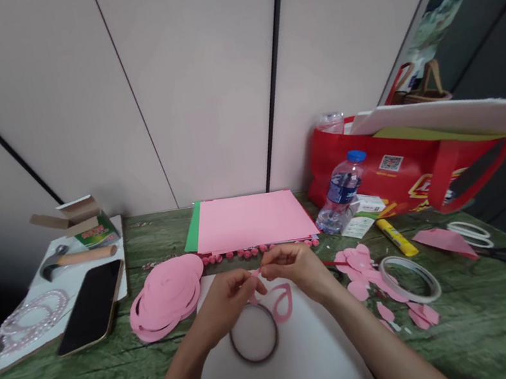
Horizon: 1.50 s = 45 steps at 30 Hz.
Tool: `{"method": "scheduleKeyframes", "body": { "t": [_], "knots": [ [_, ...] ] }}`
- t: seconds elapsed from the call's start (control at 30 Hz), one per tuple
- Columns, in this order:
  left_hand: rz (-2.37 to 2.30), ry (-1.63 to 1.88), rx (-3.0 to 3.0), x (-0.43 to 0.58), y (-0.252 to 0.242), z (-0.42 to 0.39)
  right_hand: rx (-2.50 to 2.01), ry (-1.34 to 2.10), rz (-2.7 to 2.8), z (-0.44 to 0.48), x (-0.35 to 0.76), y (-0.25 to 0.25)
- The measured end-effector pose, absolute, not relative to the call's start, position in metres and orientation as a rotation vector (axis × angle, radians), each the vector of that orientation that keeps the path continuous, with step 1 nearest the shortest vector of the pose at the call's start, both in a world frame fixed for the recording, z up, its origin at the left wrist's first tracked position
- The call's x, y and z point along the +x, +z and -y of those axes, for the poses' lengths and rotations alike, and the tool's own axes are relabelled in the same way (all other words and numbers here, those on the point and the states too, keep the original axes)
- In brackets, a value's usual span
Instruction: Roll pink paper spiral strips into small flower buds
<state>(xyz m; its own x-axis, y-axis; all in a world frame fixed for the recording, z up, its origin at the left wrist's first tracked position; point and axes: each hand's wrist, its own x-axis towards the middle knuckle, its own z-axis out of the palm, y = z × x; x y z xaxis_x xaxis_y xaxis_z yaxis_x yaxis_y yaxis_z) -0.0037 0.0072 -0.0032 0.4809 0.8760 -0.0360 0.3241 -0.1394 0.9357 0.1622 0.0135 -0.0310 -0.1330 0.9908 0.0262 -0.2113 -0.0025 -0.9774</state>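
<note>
My left hand and my right hand meet over a white sheet, fingertips pinched together. Between them is a thin pink paper strip, with both hands closed on it. A thin red stick shows past my right hand; whether that hand grips it I cannot tell. Below my hands, a brown tape roll and a pink paper loop lie on the sheet. Left of them sits a pile of coiled pink paper strips.
Behind are pink sheets and a row of small red rolls. At right are pink cut-outs, a tape roll, yellow glue, scissors, a bottle and a red bag. A phone and hammer lie left.
</note>
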Motion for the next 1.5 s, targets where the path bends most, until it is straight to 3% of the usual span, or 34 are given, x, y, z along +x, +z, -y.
{"method": "scheduleKeyframes", "body": {
  "t": [1.5],
  "knots": [
    [-1.115,0.643,1.658,-0.0033,-0.0021,-0.0087,-0.995,1.3,1.102,-0.0137,0.1622,-0.028]
  ]
}}
